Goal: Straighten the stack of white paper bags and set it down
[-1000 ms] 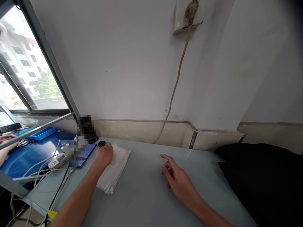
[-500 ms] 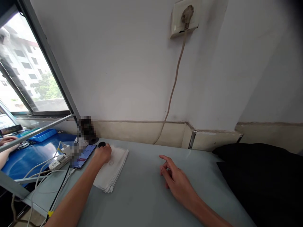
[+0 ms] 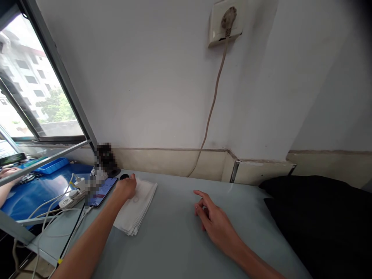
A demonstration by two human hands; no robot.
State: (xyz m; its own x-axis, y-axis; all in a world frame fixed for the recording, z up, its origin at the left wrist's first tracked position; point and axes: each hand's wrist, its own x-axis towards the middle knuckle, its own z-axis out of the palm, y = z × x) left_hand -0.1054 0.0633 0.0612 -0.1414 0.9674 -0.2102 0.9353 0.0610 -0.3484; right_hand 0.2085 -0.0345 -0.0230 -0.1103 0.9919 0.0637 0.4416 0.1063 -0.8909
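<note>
On the left part of the grey bench (image 3: pixel 174 240) lies a stack of folded white cloths (image 3: pixel 135 207), and the left hand (image 3: pixel 125 188) rests on its far left corner. How firmly this hand grips the cloth cannot be told: the fingers curl downward and their tips are hidden under the knuckles. Just beyond the fingers sits a small black round object (image 3: pixel 124 177), too small to identify. Beside the stack, a phone (image 3: pixel 101 192) with a lit screen lies partly blurred out, as is the dark object behind it. The left forearm stretches diagonally from the lower edge, cut off by the frame. The right hand (image 3: pixel 213 219) is well apart from the cloths, loosely open and empty, its forefinger extended and its side on the bench. A black cloth (image 3: pixel 319 221) fills the right side. A wall socket (image 3: pixel 224 23) has a cable hanging down.
</note>
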